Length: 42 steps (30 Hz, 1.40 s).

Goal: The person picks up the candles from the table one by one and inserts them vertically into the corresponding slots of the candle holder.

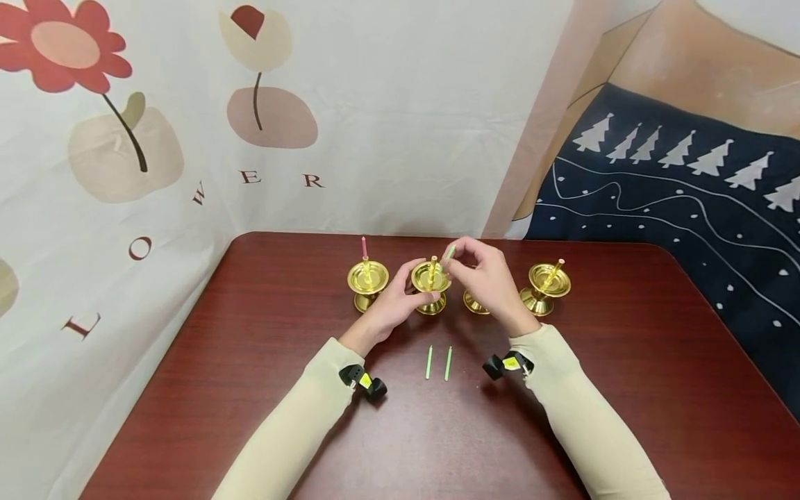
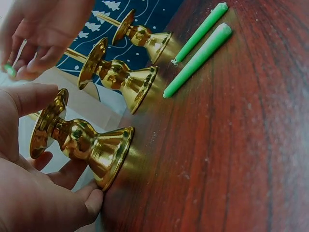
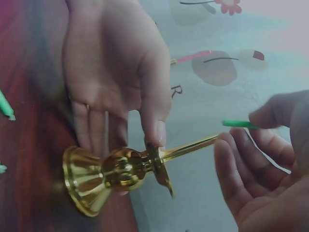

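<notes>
My left hand [image 1: 395, 300] holds a brass candle holder [image 3: 120, 171], the second from the left, with thumb and fingers about its dish. The holder stands upright and its narrow tube [image 3: 190, 147] has no candle in it. Between thumb and fingertips, my right hand [image 1: 490, 276] pinches a thin green candle [image 3: 237, 123] close beside the top of that tube. In the right wrist view the candle's end is apart from the tube. The right hand partly hides another brass candle holder [image 2: 116, 75] behind it.
On the left, a brass candle holder [image 1: 362, 279] carries a pink candle [image 1: 364, 248]. Another candle holder [image 1: 539, 300] stands at the right. Two green candles, one left [image 1: 428, 362] and one right [image 1: 448, 364], lie on the brown table [image 1: 262, 389]. Printed cloth [image 1: 400, 167] hangs behind.
</notes>
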Available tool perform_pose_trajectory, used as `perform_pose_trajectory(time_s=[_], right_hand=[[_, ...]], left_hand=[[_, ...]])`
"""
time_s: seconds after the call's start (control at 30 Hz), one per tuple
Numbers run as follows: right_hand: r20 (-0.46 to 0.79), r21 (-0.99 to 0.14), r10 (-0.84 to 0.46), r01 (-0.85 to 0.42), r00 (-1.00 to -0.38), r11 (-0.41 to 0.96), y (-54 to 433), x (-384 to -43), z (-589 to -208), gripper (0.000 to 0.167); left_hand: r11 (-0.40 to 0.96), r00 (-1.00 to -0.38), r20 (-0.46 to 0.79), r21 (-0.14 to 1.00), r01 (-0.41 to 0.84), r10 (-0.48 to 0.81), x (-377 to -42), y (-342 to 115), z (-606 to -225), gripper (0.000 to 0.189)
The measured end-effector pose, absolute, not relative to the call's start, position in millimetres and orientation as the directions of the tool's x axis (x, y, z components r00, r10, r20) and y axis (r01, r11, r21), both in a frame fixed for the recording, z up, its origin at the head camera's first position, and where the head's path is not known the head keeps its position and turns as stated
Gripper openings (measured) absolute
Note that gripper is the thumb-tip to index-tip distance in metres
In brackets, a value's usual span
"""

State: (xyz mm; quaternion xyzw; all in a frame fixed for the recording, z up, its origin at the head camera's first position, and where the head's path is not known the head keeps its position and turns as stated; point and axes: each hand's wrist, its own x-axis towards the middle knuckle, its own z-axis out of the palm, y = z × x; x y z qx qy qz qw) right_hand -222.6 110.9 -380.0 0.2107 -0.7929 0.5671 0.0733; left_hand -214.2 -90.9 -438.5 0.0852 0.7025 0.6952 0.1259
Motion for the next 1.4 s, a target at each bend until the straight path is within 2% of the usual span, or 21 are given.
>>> perform_pose_trajectory(time_s=[0.27,0.83,0.97,1.2,1.4], right_hand=[[0.477,-0.811,-0.173,-0.507,-0.862,0.292,102,-234,-378,0.004],[0.498,-0.767,-0.211,-0.541,-0.841,0.345,100,-238,-381,0.004],[0.542,-0.702,-0.241,-0.592,-0.805,0.396,101,-240,-381,0.005],[0.621,-0.512,-0.35,-0.701,-0.702,0.497,99,-242,-375,0.004],[0.618,-0.456,-0.389,-0.715,-0.683,0.53,99,-241,-373,0.005]], left_hand=[[0.026,-0.953,-0.063,0.998,-0.058,0.296,-214,-88,-439,0.081],[0.026,-0.953,-0.061,0.998,-0.055,0.297,-214,-89,-441,0.08],[0.025,-0.953,-0.06,0.998,-0.055,0.297,-213,-90,-440,0.079],[0.026,-0.953,-0.063,0.998,-0.058,0.297,-214,-90,-439,0.078],[0.029,-0.954,-0.056,0.998,-0.05,0.295,-215,-91,-440,0.077]])
